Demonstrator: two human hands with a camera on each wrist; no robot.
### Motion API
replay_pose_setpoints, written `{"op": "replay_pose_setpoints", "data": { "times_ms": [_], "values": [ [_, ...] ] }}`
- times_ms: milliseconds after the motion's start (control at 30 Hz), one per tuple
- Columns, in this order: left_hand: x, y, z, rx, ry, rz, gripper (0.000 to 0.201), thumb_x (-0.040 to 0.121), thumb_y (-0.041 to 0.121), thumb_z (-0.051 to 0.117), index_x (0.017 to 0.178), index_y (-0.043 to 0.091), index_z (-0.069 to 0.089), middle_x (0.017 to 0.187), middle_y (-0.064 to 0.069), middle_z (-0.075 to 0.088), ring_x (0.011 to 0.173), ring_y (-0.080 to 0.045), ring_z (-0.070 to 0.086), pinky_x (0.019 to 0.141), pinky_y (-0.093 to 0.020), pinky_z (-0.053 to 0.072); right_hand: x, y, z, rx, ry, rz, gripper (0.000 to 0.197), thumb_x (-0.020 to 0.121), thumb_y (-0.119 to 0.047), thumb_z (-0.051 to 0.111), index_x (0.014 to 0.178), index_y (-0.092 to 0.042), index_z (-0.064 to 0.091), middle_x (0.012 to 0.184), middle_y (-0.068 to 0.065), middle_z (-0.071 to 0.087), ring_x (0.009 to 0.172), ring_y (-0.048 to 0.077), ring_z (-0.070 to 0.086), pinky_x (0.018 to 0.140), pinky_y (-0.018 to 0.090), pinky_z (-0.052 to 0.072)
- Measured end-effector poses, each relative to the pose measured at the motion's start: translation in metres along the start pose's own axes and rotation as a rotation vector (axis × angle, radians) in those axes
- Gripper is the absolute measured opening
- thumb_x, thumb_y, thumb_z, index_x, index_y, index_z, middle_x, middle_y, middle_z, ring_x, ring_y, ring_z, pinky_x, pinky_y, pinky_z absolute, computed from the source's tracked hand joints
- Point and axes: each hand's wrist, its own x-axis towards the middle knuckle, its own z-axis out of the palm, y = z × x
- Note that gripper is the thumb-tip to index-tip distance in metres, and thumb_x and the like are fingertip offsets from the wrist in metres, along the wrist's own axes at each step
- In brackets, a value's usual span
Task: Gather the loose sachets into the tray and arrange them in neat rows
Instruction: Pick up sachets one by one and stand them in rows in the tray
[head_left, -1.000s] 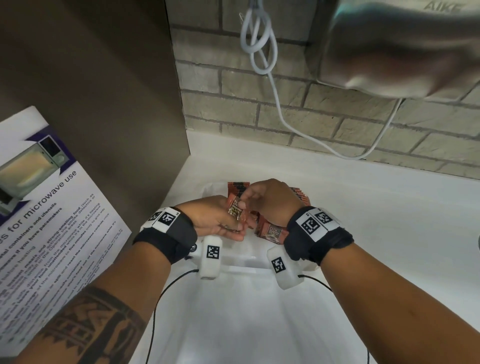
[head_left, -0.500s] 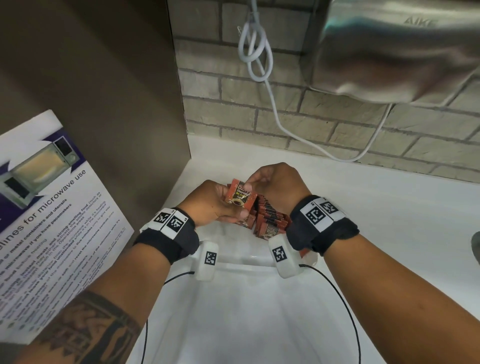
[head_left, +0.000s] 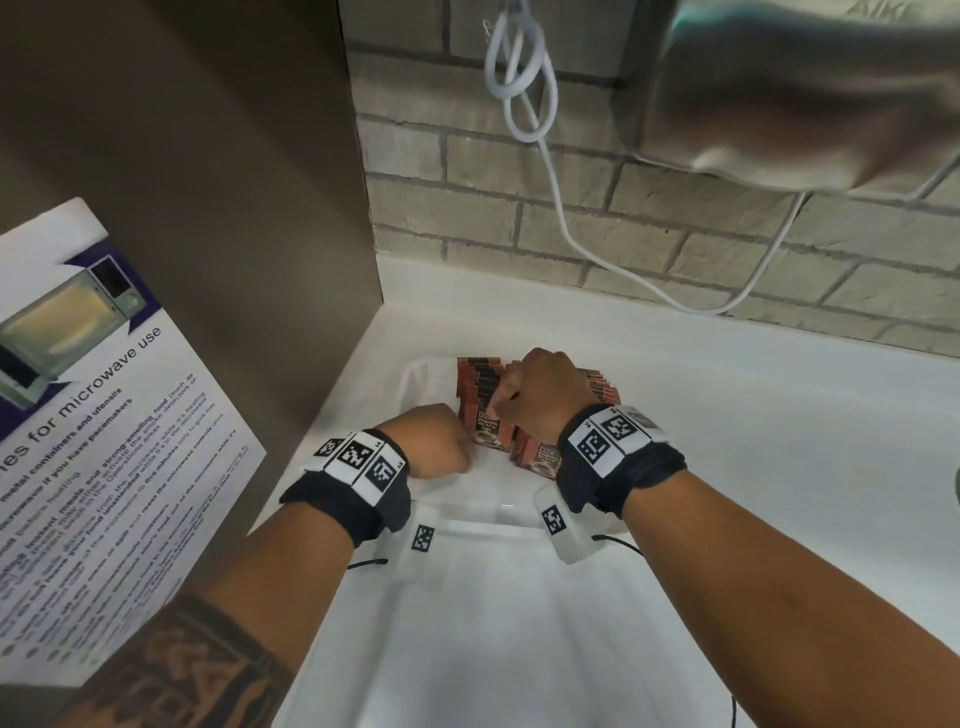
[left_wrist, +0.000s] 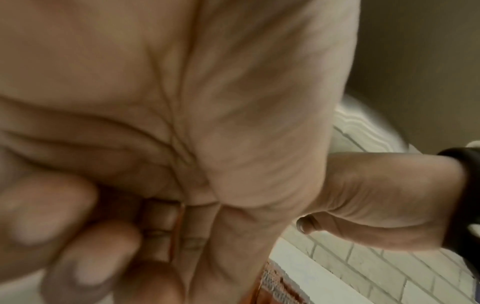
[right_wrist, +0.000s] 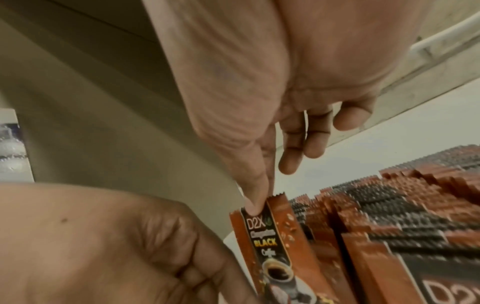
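A white tray (head_left: 488, 526) sits on the white counter and holds two rows of red-brown coffee sachets (head_left: 478, 379) standing on edge. My right hand (head_left: 498, 402) reaches over the rows and pinches the top of the front sachet (right_wrist: 275, 236) of the left row between thumb and forefinger. My left hand (head_left: 441, 449) is curled beside that sachet's lower part. In the left wrist view, a thin orange sachet edge (left_wrist: 178, 226) shows between its thumb and curled fingers. The front sachet of the right row (head_left: 543, 460) stands just in front of my right wrist.
A brown panel (head_left: 234, 208) rises close on the left, with a microwave guidelines poster (head_left: 93, 415) leaning on it. Behind the tray is a brick wall (head_left: 519, 218) with a white cable (head_left: 550, 171) hanging down. A metal appliance (head_left: 805, 93) juts out above right. White counter (head_left: 779, 441) extends to the right.
Both hands have come down from holding a sachet up above the tray. That sachet now stands at the front of the left row, with the right hand on its top.
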Motion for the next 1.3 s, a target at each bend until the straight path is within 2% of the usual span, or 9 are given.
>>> {"op": "replay_pose_setpoints", "data": {
  "times_ms": [100, 167, 233, 367, 500, 633, 900, 1167, 1300],
  "values": [
    [0.007, 0.005, 0.000, -0.016, -0.082, 0.058, 0.038, 0.095, 0.021, 0.060, 0.133, 0.024, 0.066, 0.135, 0.004, 0.063, 0.115, -0.016, 0.060, 0.099, -0.026, 0.047, 0.007, 0.002, 0.011, -0.066, -0.025, 0.022, 0.014, 0.081, -0.025, 0.065, 0.078, -0.026, 0.078, 0.090, -0.005, 0.073, 0.094, 0.018, 0.066, 0.084, 0.036, 0.057],
    [0.014, 0.007, 0.000, -0.033, -0.110, 0.056, 0.041, 0.096, 0.022, 0.060, 0.136, 0.027, 0.063, 0.120, 0.006, 0.067, 0.089, -0.012, 0.062, 0.079, -0.021, 0.050, 0.011, 0.004, 0.016, -0.103, -0.051, 0.037, 0.016, 0.082, -0.030, 0.063, 0.086, -0.025, 0.078, 0.095, -0.002, 0.071, 0.096, 0.021, 0.064, 0.084, 0.037, 0.057],
    [0.018, 0.011, 0.000, -0.043, -0.132, 0.030, 0.040, 0.097, 0.022, 0.060, 0.136, 0.028, 0.063, 0.097, 0.006, 0.067, 0.066, -0.011, 0.055, 0.057, -0.018, 0.045, 0.014, 0.007, 0.020, -0.131, -0.077, 0.025, 0.020, 0.085, -0.029, 0.061, 0.091, -0.021, 0.078, 0.092, -0.001, 0.072, 0.090, 0.019, 0.068, 0.080, 0.036, 0.059],
    [0.026, 0.012, 0.000, -0.029, -0.178, 0.018, 0.040, 0.098, 0.021, 0.058, 0.138, 0.026, 0.062, 0.119, -0.007, 0.069, 0.064, -0.013, 0.051, 0.046, -0.015, 0.039, 0.018, 0.011, 0.022, -0.104, -0.114, 0.030, 0.020, 0.089, -0.024, 0.060, 0.088, -0.015, 0.077, 0.078, -0.001, 0.074, 0.068, 0.013, 0.072, 0.066, 0.033, 0.062],
    [0.030, 0.011, 0.001, -0.045, -0.187, 0.013, 0.039, 0.099, 0.024, 0.059, 0.138, 0.025, 0.061, 0.108, 0.001, 0.066, 0.073, -0.015, 0.055, 0.050, -0.017, 0.041, 0.020, 0.010, 0.024, -0.213, -0.058, 0.008, 0.025, 0.090, -0.026, 0.053, 0.085, -0.021, 0.077, 0.092, -0.003, 0.072, 0.086, 0.017, 0.066, 0.079, 0.034, 0.059],
    [0.034, 0.009, 0.003, -0.091, -0.181, -0.005, 0.036, 0.098, 0.024, 0.060, 0.133, 0.024, 0.065, 0.084, 0.004, 0.060, 0.061, -0.013, 0.048, 0.042, -0.013, 0.036, 0.021, 0.012, 0.022, -0.218, -0.101, -0.008, 0.023, 0.091, -0.029, 0.057, 0.081, -0.027, 0.078, 0.094, -0.008, 0.073, 0.089, 0.013, 0.067, 0.081, 0.033, 0.058],
    [0.036, 0.007, 0.005, -0.160, -0.176, -0.038, 0.038, 0.097, 0.027, 0.062, 0.135, 0.025, 0.062, 0.077, 0.005, 0.058, 0.059, -0.012, 0.047, 0.045, -0.015, 0.036, 0.017, 0.016, 0.019, -0.075, -0.067, -0.044, 0.026, 0.086, -0.025, 0.067, 0.063, -0.037, 0.065, 0.096, -0.015, 0.070, 0.097, 0.010, 0.064, 0.092, 0.037, 0.054],
    [0.038, 0.005, 0.011, -0.226, -0.180, -0.045, 0.032, 0.095, 0.026, 0.064, 0.123, 0.009, 0.067, 0.069, 0.002, 0.054, 0.055, -0.015, 0.044, 0.042, -0.014, 0.034, 0.015, 0.017, 0.010, 0.015, -0.039, -0.051, 0.016, 0.085, -0.023, 0.070, 0.074, -0.035, 0.071, 0.084, -0.019, 0.063, 0.087, 0.008, 0.064, 0.078, 0.026, 0.052],
    [0.037, 0.005, 0.012, -0.245, -0.182, -0.059, 0.038, 0.095, 0.027, 0.065, 0.125, 0.005, 0.066, 0.066, 0.002, 0.053, 0.052, -0.015, 0.041, 0.042, -0.014, 0.032, 0.004, 0.020, -0.008, 0.105, 0.023, -0.058, 0.011, 0.087, -0.023, 0.069, 0.083, -0.029, 0.077, 0.089, -0.023, 0.060, 0.088, 0.001, 0.061, 0.067, 0.012, 0.040]
  ]
}}
